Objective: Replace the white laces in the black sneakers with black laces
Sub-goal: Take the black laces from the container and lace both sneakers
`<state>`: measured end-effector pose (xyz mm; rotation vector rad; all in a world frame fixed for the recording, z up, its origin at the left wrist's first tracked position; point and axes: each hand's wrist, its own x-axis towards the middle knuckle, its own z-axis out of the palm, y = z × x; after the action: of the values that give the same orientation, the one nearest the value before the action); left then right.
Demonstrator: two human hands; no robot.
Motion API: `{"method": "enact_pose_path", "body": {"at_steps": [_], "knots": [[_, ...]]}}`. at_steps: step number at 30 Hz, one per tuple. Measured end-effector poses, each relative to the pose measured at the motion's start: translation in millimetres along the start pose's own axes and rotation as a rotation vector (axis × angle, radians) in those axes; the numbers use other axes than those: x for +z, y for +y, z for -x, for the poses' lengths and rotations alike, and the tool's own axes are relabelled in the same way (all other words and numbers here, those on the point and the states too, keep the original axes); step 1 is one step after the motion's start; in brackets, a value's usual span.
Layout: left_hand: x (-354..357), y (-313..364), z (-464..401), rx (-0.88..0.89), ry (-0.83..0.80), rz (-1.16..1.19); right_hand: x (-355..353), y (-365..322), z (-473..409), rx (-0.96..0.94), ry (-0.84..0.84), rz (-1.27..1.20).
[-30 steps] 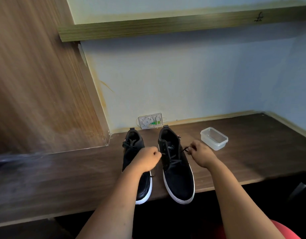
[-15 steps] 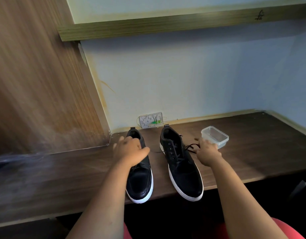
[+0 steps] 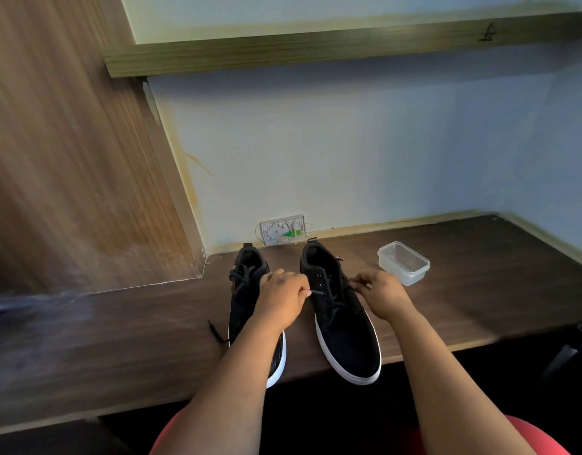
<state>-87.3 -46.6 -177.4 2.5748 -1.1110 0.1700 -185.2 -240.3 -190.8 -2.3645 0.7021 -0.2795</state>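
Two black sneakers with white soles stand side by side on the dark wooden desk [image 3: 463,310], toes over its front edge. The right sneaker [image 3: 344,326] carries a black lace [image 3: 332,308] through its eyelets. My left hand [image 3: 281,300] pinches one end of that lace at the shoe's left side. My right hand [image 3: 380,293] pinches the other end at its right side. The left sneaker [image 3: 247,290] lies partly under my left forearm, and a black lace end [image 3: 215,333] trails from it onto the desk.
A clear plastic container [image 3: 403,262] sits on the desk just right of my right hand. A white wall socket plate [image 3: 283,229] is behind the shoes. A wooden panel [image 3: 69,159] rises at the left and a shelf [image 3: 316,47] runs overhead.
My left hand left the left sneaker and came across to the right sneaker's lace. My right hand drew back toward the shoe. Both now pinch lace ends.
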Motion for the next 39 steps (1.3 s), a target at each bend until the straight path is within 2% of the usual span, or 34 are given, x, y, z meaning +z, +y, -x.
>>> {"method": "enact_pose_path", "body": {"at_steps": [7, 11, 15, 19, 23, 26, 29, 30, 32, 34, 36, 39], "knots": [[-12.7, -23.8, 2.0, -0.035, 0.023, 0.028, -1.0, -0.4, 2.4, 0.034, 0.107, -0.08], [-16.4, -23.3, 3.3, -0.042, 0.012, 0.024, -4.2, -2.3, 4.8, 0.059, 0.101, -0.125], [-17.7, -18.9, 6.8, -0.096, -0.075, 0.025, -3.0, -4.3, 6.0, 0.108, 0.002, -0.082], [-7.1, 5.0, 7.0, -0.098, -0.097, 0.098, 1.1, -4.5, 7.6, 0.094, -0.244, 0.053], [10.3, 16.1, 2.8, -0.144, -0.148, 0.186, 3.7, -12.4, 14.6, 0.059, -0.234, 0.069], [11.0, 16.9, -2.4, -0.238, -0.069, 0.218, 4.5, -14.3, 16.7, 0.012, -0.252, 0.072], [2.8, 13.6, -6.5, -0.338, 0.104, 0.177, 4.0, -14.5, 14.7, -0.053, -0.153, 0.043], [-0.1, 11.5, -6.6, -0.336, 0.16, 0.204, -0.7, -16.6, 13.9, -0.054, -0.127, 0.011], [-4.0, 10.6, -7.8, -0.206, 0.186, 0.318, -14.6, -24.0, 12.6, -0.084, -0.141, -0.076], [-11.6, 22.8, -7.6, -0.071, 0.07, 0.545, -30.3, -37.5, 17.4, -0.161, -0.179, -0.196], [-21.0, 43.9, -4.8, -0.044, -0.06, 0.723, -39.9, -51.3, 23.0, -0.253, -0.176, -0.259], [-31.0, 58.4, -1.7, -0.055, -0.068, 0.746, -40.2, -59.1, 26.0, -0.293, -0.112, -0.233]]}}
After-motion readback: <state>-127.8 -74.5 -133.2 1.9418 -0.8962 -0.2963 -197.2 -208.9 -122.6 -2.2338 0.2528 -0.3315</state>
